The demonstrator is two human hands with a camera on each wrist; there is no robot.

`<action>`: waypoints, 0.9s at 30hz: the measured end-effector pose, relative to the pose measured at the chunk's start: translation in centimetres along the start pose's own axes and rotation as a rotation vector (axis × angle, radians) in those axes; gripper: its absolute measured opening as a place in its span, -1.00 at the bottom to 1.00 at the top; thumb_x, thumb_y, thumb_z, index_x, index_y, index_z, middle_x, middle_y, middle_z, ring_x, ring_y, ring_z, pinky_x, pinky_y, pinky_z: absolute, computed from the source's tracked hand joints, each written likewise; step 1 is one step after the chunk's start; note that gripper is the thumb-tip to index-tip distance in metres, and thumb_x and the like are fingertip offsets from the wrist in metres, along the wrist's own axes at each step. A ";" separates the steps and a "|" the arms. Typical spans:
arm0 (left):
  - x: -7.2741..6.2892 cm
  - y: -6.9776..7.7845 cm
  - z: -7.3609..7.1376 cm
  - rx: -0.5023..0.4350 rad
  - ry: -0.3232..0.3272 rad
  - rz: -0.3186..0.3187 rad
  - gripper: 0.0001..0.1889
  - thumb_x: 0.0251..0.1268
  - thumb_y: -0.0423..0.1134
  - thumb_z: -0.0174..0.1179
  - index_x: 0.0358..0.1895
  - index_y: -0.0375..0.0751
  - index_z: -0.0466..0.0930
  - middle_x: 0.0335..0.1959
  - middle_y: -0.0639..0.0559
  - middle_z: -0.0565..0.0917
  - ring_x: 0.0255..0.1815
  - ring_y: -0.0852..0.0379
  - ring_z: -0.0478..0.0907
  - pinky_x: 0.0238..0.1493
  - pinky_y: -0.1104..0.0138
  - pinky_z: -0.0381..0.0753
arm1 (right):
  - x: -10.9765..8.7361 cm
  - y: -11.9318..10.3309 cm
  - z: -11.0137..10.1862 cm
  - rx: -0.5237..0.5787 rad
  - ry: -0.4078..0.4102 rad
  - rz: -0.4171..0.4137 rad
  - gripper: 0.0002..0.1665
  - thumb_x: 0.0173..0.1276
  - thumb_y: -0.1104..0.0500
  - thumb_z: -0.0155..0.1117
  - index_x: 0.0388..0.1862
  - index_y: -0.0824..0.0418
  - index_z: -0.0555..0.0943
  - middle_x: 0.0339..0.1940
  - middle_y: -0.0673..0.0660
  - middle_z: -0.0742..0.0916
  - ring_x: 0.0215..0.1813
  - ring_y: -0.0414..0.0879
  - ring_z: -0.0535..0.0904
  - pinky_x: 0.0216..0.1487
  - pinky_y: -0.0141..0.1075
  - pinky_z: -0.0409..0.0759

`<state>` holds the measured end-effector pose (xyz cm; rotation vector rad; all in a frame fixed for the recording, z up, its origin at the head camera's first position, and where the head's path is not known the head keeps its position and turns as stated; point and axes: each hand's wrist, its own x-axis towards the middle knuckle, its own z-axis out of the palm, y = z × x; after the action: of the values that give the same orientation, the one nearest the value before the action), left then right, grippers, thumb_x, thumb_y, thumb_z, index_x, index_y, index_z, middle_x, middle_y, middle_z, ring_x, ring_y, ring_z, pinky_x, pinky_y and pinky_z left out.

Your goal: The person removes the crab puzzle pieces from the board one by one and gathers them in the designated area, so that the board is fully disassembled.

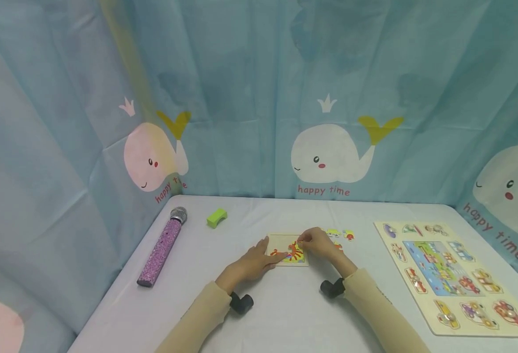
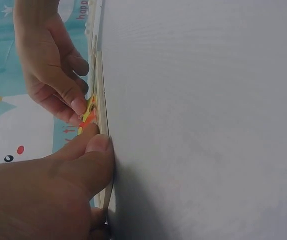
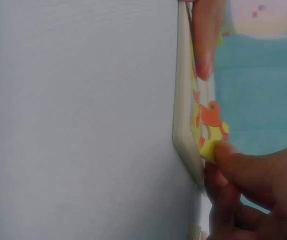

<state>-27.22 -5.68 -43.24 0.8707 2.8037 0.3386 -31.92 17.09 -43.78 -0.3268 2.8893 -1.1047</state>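
A small wooden jigsaw puzzle board point(image 1: 281, 240) lies on the table with yellow and orange-red pieces in its lower part. My left hand point(image 1: 252, 262) rests at its left side, fingers spread and mostly straight. One finger reaches over the pieces, and in the left wrist view the thumb touches the board's near edge. My right hand point(image 1: 323, 245) pinches a yellow jigsaw puzzle piece point(image 3: 213, 142) with an orange figure between thumb and fingers. That piece is tilted at the board's right side; whether it is seated cannot be seen. More loose jigsaw puzzle pieces point(image 1: 348, 235) lie beyond the right hand.
At the left lies a glittery purple microphone point(image 1: 162, 250), near a green arched block point(image 1: 217, 217). A large wooden knob puzzle point(image 1: 427, 314) with vehicle pictures covers the table's right side. A blue whale-print curtain point(image 1: 241, 98) hangs behind the white table point(image 1: 281, 314).
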 end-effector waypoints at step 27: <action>0.5 0.0 -0.2 -0.082 -0.028 -0.052 -0.51 0.38 -0.07 -0.06 0.31 0.52 0.16 0.48 -0.26 -0.14 0.45 -0.26 -0.05 0.34 -0.09 0.14 | -0.1 -0.7 -1.2 -0.009 -0.072 -0.059 -0.91 0.25 0.29 0.18 -0.36 0.25 0.63 -0.39 0.11 0.66 -0.36 -0.11 0.46 -0.31 -0.32 0.44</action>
<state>-27.67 -5.48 -43.13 0.7776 2.7600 0.4274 -31.85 17.39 -42.39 -0.4446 2.8399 -1.0658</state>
